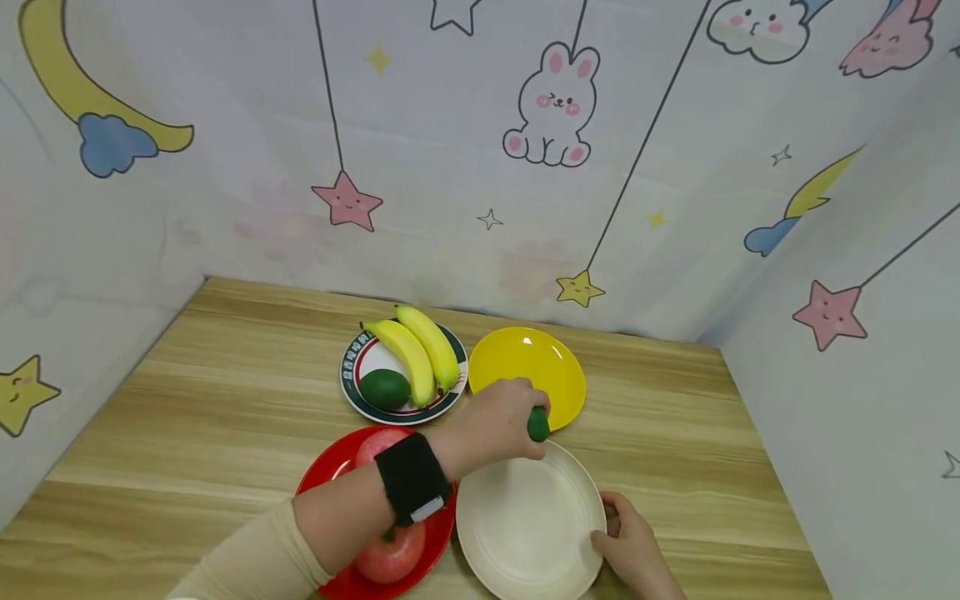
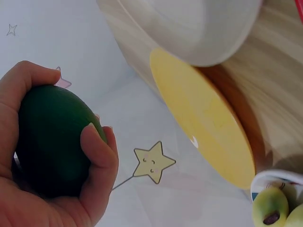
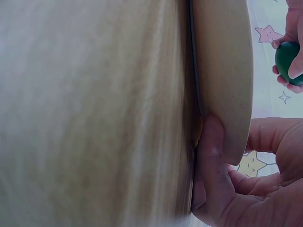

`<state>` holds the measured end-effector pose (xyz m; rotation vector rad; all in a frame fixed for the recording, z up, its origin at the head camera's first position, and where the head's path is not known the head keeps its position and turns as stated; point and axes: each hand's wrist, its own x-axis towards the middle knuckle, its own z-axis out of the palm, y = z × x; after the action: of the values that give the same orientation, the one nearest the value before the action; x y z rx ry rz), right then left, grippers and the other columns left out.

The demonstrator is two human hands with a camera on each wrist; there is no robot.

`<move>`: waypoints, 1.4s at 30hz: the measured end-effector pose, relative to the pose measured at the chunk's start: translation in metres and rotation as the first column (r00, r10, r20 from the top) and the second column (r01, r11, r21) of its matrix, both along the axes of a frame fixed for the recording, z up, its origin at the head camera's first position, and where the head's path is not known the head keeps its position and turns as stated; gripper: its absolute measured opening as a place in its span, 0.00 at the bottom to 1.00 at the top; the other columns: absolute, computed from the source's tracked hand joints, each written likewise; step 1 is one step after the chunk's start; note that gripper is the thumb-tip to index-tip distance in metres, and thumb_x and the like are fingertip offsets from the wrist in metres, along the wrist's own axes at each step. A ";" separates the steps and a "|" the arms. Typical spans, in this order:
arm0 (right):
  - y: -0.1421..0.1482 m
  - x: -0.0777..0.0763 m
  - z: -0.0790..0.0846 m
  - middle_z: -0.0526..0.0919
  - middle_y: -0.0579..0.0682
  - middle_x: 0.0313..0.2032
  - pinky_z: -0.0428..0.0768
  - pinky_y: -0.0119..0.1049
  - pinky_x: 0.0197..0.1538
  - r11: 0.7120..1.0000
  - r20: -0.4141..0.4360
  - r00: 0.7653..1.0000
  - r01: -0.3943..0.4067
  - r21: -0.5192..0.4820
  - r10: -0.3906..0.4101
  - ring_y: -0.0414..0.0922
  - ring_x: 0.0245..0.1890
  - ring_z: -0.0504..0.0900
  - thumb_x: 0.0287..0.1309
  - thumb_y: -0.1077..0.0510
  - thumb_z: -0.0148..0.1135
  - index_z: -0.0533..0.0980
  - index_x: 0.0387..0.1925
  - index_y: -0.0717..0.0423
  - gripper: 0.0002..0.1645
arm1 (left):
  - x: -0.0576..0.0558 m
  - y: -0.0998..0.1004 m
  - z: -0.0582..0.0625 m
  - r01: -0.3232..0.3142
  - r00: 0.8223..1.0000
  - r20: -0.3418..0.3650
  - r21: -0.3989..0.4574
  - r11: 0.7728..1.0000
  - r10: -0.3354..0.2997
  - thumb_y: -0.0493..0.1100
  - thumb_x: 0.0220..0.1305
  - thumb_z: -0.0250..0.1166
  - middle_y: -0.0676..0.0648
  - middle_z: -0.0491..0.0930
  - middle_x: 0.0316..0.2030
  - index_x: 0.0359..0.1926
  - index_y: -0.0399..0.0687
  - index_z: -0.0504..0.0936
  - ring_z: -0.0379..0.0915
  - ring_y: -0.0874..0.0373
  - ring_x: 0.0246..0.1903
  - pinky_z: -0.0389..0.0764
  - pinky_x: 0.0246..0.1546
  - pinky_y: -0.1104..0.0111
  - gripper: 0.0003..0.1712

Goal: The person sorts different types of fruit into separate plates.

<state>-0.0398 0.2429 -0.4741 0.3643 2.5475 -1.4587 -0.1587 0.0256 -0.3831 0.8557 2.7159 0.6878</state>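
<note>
My left hand grips a dark green avocado, fingers and thumb curled round it. In the head view it is over the gap between the cream plate and the yellow plate. At the cream plate's right edge, my right hand pinches the rim between thumb and fingers. The right wrist view shows one of its fingers against the plate's outer side, close to the tabletop. No fruit lies on the visible part of the cream plate.
A patterned plate at the back left carries two bananas and another avocado. Under my left forearm, a red plate holds round pinkish-red fruits, partly hidden. Printed cloth walls border the wooden table.
</note>
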 end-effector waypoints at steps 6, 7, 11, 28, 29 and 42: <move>0.000 -0.001 0.000 0.78 0.59 0.41 0.79 0.30 0.31 0.999 0.004 1.000 -0.022 0.042 0.021 0.44 0.35 0.79 0.44 0.73 0.59 0.67 0.56 0.71 0.31 | 0.003 0.007 -0.008 0.035 0.999 0.024 -0.020 0.999 -0.034 0.51 0.44 0.75 0.53 0.74 0.36 0.44 0.54 0.79 0.68 0.61 0.32 0.74 0.28 0.78 0.24; 0.000 -0.001 0.000 0.78 0.59 0.41 0.79 0.30 0.31 0.999 0.002 1.000 -0.025 0.047 0.025 0.44 0.34 0.79 0.44 0.73 0.59 0.67 0.55 0.72 0.31 | 0.004 0.008 -0.010 0.039 0.999 0.027 -0.024 0.999 -0.039 0.51 0.43 0.75 0.53 0.73 0.35 0.43 0.54 0.79 0.68 0.61 0.32 0.73 0.28 0.78 0.24; 0.001 -0.002 -0.002 0.78 0.59 0.41 0.79 0.30 0.30 0.998 0.006 1.000 -0.030 0.060 0.029 0.44 0.33 0.78 0.45 0.73 0.59 0.66 0.56 0.72 0.31 | 0.009 0.013 -0.015 0.065 0.997 0.046 -0.006 0.998 -0.065 0.51 0.43 0.75 0.54 0.73 0.34 0.43 0.55 0.79 0.68 0.61 0.31 0.73 0.27 0.79 0.24; 0.002 -0.002 0.001 0.78 0.61 0.43 0.81 0.34 0.31 0.998 0.043 0.999 -0.031 0.050 0.029 0.45 0.33 0.80 0.46 0.71 0.59 0.66 0.57 0.72 0.32 | 0.031 0.035 -0.032 0.225 0.974 -0.008 -0.061 0.972 -0.226 0.56 0.44 0.75 0.57 0.74 0.33 0.43 0.60 0.81 0.67 0.64 0.30 0.71 0.28 0.81 0.23; 0.001 -0.003 0.001 0.77 0.61 0.44 0.81 0.34 0.32 0.998 0.052 0.998 -0.030 0.047 0.028 0.45 0.33 0.80 0.46 0.71 0.59 0.66 0.57 0.71 0.32 | 0.033 0.036 -0.033 0.239 0.971 -0.010 -0.072 0.968 -0.240 0.56 0.44 0.75 0.57 0.74 0.33 0.43 0.60 0.81 0.66 0.65 0.30 0.71 0.28 0.81 0.23; 0.002 -0.002 0.000 0.79 0.60 0.42 0.81 0.33 0.31 0.999 0.045 0.999 -0.027 0.040 0.025 0.45 0.33 0.80 0.47 0.71 0.60 0.66 0.56 0.71 0.31 | 0.063 0.046 -0.043 0.342 0.929 -0.064 -0.234 0.910 -0.366 0.59 0.45 0.73 0.58 0.74 0.32 0.42 0.66 0.80 0.65 0.63 0.29 0.68 0.22 0.76 0.21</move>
<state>-0.0415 0.2453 -0.4741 0.3638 2.5403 -1.3768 -0.0955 0.0712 -0.4257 1.3123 2.5540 0.2663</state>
